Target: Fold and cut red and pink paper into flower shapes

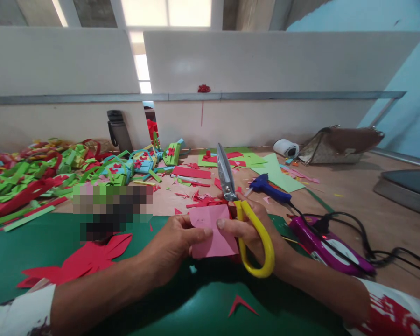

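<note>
A square of pink paper (215, 242) is pinched between both my hands, above the green mat. My left hand (177, 242) grips its left side, thumb on top. My right hand (250, 228) presses its thumb on the right side and also carries scissors (226, 172), yellow handles (264, 252) hanging over the hand and blades pointing up and away. The blades look closed. A bit of red shows behind the pink sheet; how it is held is hidden. On the mat at left lie red paper petal shapes (79, 261), and a red V-shaped scrap (242, 303) lies nearer me.
Beyond the mat (154, 308) lie red scraps (192, 172), green sheets (283, 172) and a blue glue gun (269, 186). At right are a purple power strip (331, 245), black cables and a handbag (343, 144). Paper baskets (115, 168) and a bottle (119, 130) stand left.
</note>
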The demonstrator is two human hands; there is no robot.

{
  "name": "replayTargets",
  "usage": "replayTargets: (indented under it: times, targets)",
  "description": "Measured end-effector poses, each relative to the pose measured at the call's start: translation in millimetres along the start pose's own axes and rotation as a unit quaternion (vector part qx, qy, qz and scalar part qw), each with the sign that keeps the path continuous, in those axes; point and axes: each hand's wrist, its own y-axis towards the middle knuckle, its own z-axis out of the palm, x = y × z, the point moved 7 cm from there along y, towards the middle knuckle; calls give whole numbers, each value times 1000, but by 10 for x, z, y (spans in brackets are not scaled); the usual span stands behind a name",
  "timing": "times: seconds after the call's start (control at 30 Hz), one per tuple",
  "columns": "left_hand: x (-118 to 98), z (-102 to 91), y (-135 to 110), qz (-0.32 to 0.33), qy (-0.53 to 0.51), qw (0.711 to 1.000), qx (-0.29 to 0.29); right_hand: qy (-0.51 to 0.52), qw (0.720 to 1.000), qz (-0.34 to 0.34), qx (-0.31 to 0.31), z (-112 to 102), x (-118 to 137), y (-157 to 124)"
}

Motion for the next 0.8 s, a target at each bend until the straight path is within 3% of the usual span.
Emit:
replayTargets:
  times: [0.17, 0.43, 0.7, 0.8]
  targets:
    - [-50, -28, -2, 14, -15, 1000, -19, -9, 1000, 12, 17, 23, -71, -1]
    - [-84, -75, -5, 13, 5, 999, -35, -23, 1000, 0, 17, 33, 17, 8]
    - [-73, -71, -4, 12, 35, 999, -9, -22, 1000, 0, 18, 32, -32, 20]
    - [-155, -90, -6, 24, 12, 999, -25, -24, 1000, -8, 17, 8, -23, 34]
